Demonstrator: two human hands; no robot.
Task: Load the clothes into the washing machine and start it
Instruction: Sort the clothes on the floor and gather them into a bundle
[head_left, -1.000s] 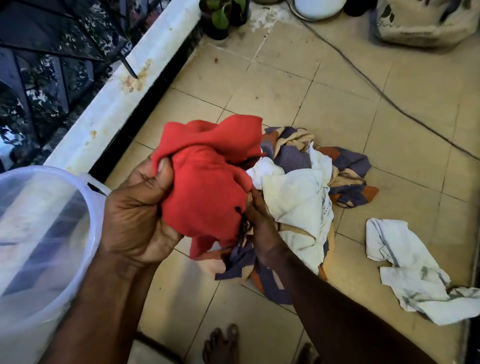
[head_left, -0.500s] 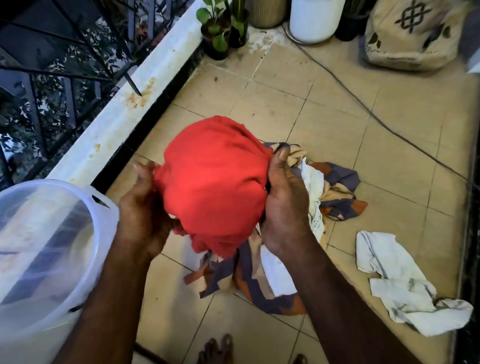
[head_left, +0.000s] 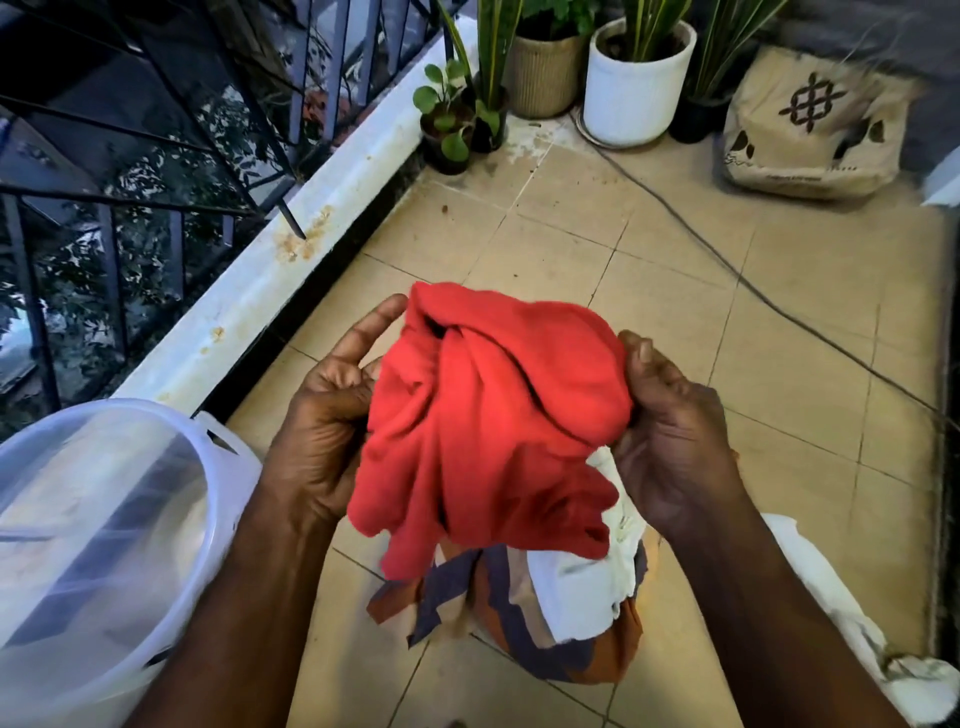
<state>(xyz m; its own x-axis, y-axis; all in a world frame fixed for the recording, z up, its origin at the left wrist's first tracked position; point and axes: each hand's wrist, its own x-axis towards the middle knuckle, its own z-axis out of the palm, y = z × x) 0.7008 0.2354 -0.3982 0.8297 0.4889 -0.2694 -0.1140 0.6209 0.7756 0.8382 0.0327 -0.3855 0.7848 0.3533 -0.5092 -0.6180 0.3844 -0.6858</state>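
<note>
A crumpled red garment (head_left: 493, 415) hangs between both hands above the tiled floor. My left hand (head_left: 322, 431) grips its left side, index finger stretched up along the cloth. My right hand (head_left: 670, 431) holds its right side, thumb on top. Under the red garment a pile of clothes (head_left: 550, 618) lies on the floor: a white piece over a cloth patterned in orange, purple and beige. Another white cloth (head_left: 852, 629) lies on the floor at the lower right, partly behind my right forearm. No washing machine is in view.
A translucent plastic bucket (head_left: 104, 545) stands at the lower left. A white ledge (head_left: 291, 260) with a dark railing runs along the left. Potted plants (head_left: 634, 78) and a beige patterned bag (head_left: 810, 135) stand at the far end. A thin cable (head_left: 737, 275) crosses the tiles.
The red garment has been lifted off the pile and now hangs higher. My right hand moved from under the clothes to the garment's right side. The view tilted up, showing the plants.
</note>
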